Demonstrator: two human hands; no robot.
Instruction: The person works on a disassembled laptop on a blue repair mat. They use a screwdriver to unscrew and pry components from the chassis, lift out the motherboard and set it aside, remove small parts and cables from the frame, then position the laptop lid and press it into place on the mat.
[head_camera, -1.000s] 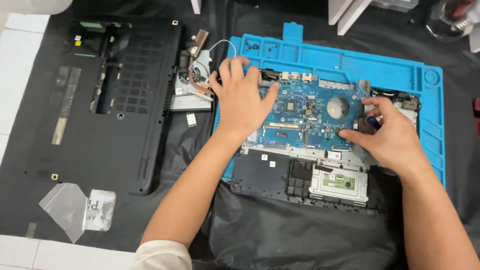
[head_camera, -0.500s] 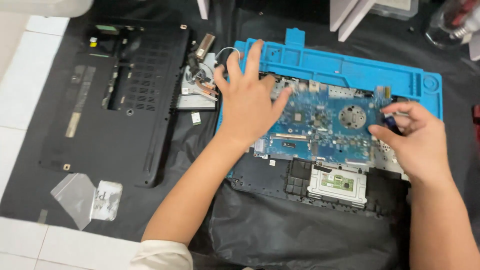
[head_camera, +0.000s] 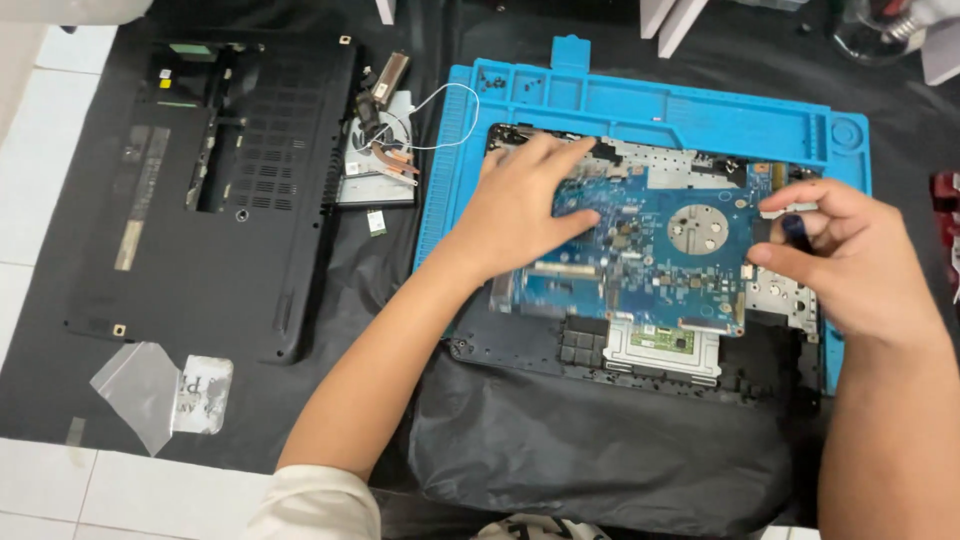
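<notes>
A blue laptop motherboard (head_camera: 680, 260) lies in a black laptop base (head_camera: 520, 350) on a blue silicone work mat (head_camera: 640, 100). My left hand (head_camera: 520, 215) rests flat on the board's left part, fingers spread, fingertips at its upper edge. My right hand (head_camera: 850, 270) is at the board's right edge, with thumb and fingers pinched on a small dark tool (head_camera: 795, 230). The tool's tip is hidden by my fingers.
A black laptop bottom cover (head_camera: 230, 200) lies to the left on black cloth. A fan with copper heatpipe (head_camera: 375, 160) and a small card (head_camera: 376, 221) sit between the cover and the mat. A clear plastic bag (head_camera: 160, 390) lies at lower left, and a glass object (head_camera: 880, 30) at top right.
My right hand rose from the board's lower right corner to its right edge, still pinching the dark tool. My left hand stayed on the board's left part and flattened.
</notes>
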